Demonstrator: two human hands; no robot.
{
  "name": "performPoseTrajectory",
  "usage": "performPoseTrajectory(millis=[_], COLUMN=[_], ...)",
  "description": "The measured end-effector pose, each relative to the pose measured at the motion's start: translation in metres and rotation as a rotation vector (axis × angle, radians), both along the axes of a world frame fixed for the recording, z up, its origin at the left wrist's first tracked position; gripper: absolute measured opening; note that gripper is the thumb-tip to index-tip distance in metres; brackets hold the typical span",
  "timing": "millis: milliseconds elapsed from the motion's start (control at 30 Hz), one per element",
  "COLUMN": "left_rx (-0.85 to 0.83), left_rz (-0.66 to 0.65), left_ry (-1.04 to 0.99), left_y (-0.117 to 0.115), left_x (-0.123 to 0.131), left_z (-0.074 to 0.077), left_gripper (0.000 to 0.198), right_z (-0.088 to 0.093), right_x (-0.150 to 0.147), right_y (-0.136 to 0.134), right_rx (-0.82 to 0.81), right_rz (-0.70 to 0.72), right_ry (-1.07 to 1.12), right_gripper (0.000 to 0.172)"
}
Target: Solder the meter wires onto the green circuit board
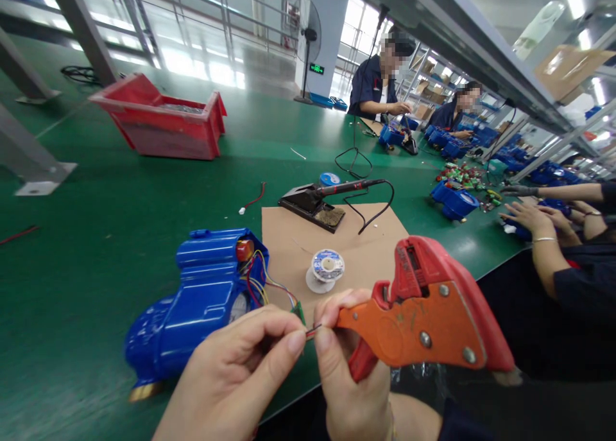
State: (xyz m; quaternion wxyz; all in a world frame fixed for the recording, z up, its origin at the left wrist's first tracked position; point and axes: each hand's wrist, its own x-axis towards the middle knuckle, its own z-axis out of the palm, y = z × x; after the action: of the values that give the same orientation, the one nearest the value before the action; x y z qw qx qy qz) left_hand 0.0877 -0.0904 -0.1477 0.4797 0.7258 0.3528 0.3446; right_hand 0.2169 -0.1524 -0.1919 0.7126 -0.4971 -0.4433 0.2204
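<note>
Between finger and thumb, my left hand point(245, 364) pinches thin red and black wires point(312, 330). My right hand point(344, 357) is closed around an orange and red wire stripper point(409, 325), while its thumb and forefinger also pinch the wire ends. Just behind my fingertips a small green circuit board point(299, 311) shows, partly hidden. Coloured wires run from it toward a blue plastic meter housing point(206, 300), which lies on the bench left of my hands. A spool of solder point(326, 271) stands on a cardboard sheet point(283, 235) beyond my hands.
Behind the spool, a soldering iron point(341, 188) rests in its black stand point(303, 200), its cable looping right. A red bin point(168, 123) sits at the back left of the green bench point(86, 235). Several people work along the right, among more blue housings point(455, 200).
</note>
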Motion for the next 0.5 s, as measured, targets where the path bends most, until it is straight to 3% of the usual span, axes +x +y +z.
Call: performPoseTrajectory(millis=[167, 267, 400, 500], left_rx=[0.03, -0.03, -0.341, -0.538], left_rz=[0.017, 0.009, -0.103, -0.209], left_ry=[-0.02, -0.03, -0.077, -0.074], left_y=[0.003, 0.006, 0.008, 0.01], left_x=[0.0, -0.004, -0.01, -0.009], left_z=[0.005, 0.004, -0.001, -0.001], left_gripper=[0.025, 0.025, 0.032, 0.037], right_z=[0.002, 0.006, 0.006, 0.007], right_x=[0.003, 0.018, 0.047, 0.06], right_y=[0.001, -0.004, -0.021, -0.028], right_rx=[0.02, 0.059, -0.07, -0.168], right_rz=[0.108, 0.285, 0.627, 0.729], right_ry=[0.089, 0.186, 0.245, 0.251], right_gripper=[0.028, 0.036, 0.05, 0.055])
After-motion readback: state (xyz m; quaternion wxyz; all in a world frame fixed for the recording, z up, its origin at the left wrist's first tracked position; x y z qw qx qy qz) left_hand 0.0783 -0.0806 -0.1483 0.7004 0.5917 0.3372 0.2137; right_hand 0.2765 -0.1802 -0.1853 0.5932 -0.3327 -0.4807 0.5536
